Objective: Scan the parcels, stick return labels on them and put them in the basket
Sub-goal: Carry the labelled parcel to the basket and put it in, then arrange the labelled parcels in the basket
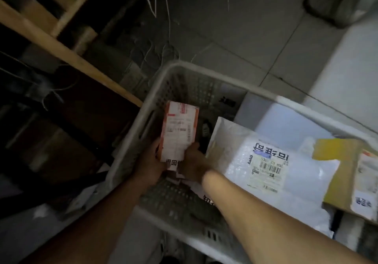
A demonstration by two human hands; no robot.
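Lowering the small labelled parcel [179, 132] into the basket [204, 69], I grip its near end between my left hand [150, 162] and right hand [194, 161], fingers curled round it. I should set it flat beside the white bubble mailer [266, 161] right of my fingers before releasing.

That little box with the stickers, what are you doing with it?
Both hands hold the small labelled box, the left hand on one side and the right hand on the other, down inside the white basket. A white bubble mailer and a yellow-taped cardboard parcel already lie in the basket beside it.
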